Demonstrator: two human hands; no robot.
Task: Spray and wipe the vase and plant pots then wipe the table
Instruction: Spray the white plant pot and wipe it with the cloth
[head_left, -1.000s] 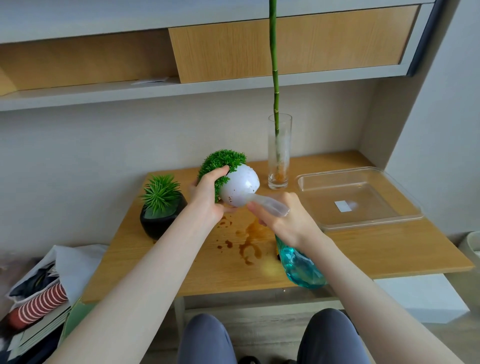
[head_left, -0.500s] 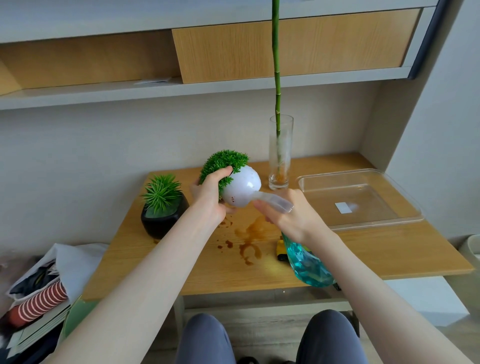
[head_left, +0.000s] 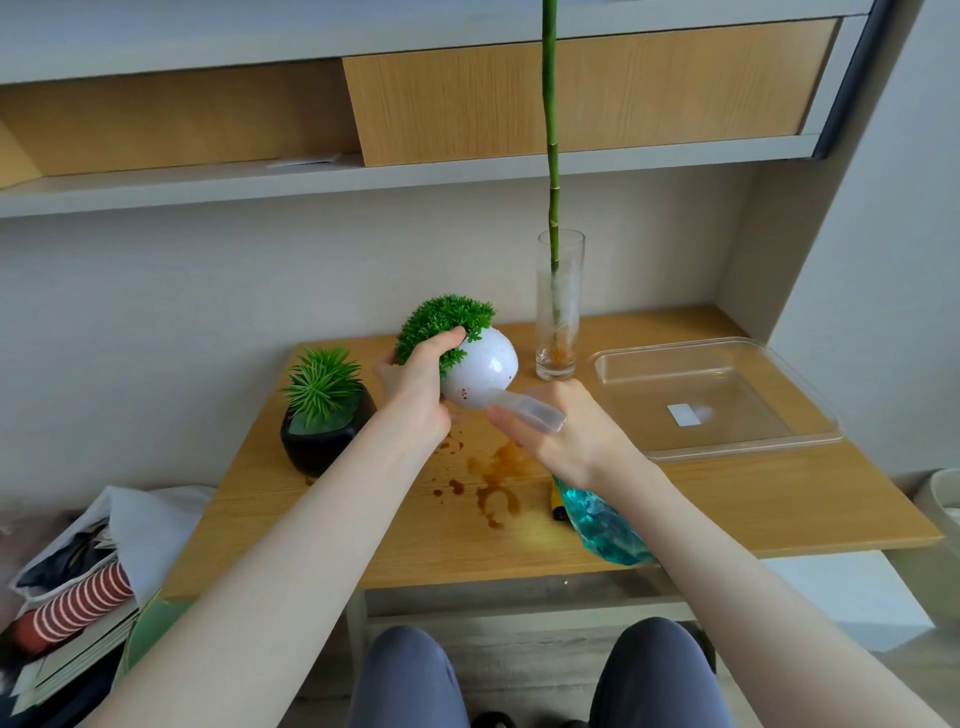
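left hand (head_left: 418, 382) grips round white plant pot (head_left: 480, 371) tilted above the wooden desk (head_left: 727, 499), exposing its spotted side | right hand (head_left: 576, 434) wraps blue spray bottle (head_left: 597, 514), nozzle nearly touching pot | likely spraying | brown spill (head_left: 493, 483) beneath; glass vase (head_left: 558, 312) behind

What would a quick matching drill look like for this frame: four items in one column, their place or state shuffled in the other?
Things:
1. white pot
2. black pot
3. glass vase
4. spray bottle

Places or states:
A. stands on the table, holds a tall green stem
B. held off the table, tilted, in the left hand
C. gripped by the right hand, nozzle aimed at the white pot
D. stands on the table's left part

Pairs: 1-B, 2-D, 3-A, 4-C
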